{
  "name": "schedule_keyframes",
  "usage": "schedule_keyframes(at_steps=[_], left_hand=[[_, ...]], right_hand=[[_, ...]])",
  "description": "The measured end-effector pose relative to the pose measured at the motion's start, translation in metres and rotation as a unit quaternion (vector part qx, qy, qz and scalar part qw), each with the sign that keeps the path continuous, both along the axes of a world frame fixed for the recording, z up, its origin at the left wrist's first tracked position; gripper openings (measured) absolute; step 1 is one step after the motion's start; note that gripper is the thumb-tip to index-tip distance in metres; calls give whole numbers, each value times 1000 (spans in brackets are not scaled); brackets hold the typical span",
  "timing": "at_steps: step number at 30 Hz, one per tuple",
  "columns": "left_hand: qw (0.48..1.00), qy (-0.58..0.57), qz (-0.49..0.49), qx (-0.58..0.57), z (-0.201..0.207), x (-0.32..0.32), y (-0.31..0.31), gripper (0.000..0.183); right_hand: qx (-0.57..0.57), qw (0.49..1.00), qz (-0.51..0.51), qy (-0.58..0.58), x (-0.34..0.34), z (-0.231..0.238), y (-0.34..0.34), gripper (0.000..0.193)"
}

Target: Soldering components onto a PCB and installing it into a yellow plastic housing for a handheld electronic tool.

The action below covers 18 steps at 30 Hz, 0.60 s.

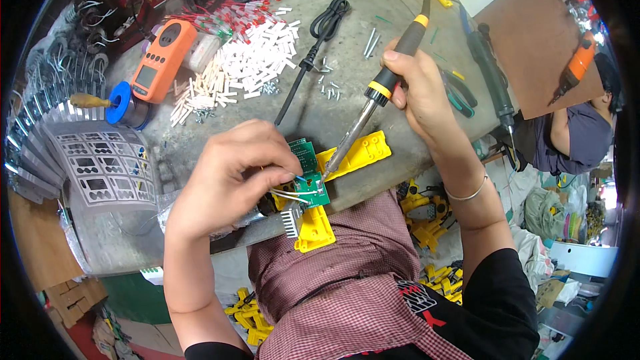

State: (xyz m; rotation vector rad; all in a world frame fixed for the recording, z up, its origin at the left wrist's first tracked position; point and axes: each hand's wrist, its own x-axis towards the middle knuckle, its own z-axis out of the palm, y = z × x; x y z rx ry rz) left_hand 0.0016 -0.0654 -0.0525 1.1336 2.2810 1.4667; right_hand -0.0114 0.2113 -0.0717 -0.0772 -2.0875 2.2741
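Note:
My right hand point(421, 87) grips a soldering iron point(380, 90) with a black and yellow handle. Its tip touches or hovers just over a green circuit board point(313, 193) at the table's front edge. Thumb and fingers of my left hand point(250, 167) pinch a thin blue wire point(301, 179) against the board. White wires run from the board under that hand. Yellow plastic housing parts point(363, 153) lie behind and below the board, one point(315, 232) jutting over the edge. Beside it is a finned metal heat sink point(291, 224).
Behind lie a coiled black power cord point(328, 23), a pile of white tubes point(257, 50), loose screws point(329, 87) and an orange meter point(162, 60). At left are a blue solder spool point(127, 107) and a printed sheet point(103, 167). Pliers point(460, 93) lie right; another person point(573, 127) sits beyond.

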Motion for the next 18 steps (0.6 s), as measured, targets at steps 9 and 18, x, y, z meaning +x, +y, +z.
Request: schedule_keyframes(at_steps=[9,18], left_hand=[[981,138,30,-133,7,12,20,15],[992,38,21,-116,10,7,21,21]], right_hand=[[-18,1000,18,-4,-6,-6,0,23],[-22,1000,13,4,-5,-6,-3,25]])
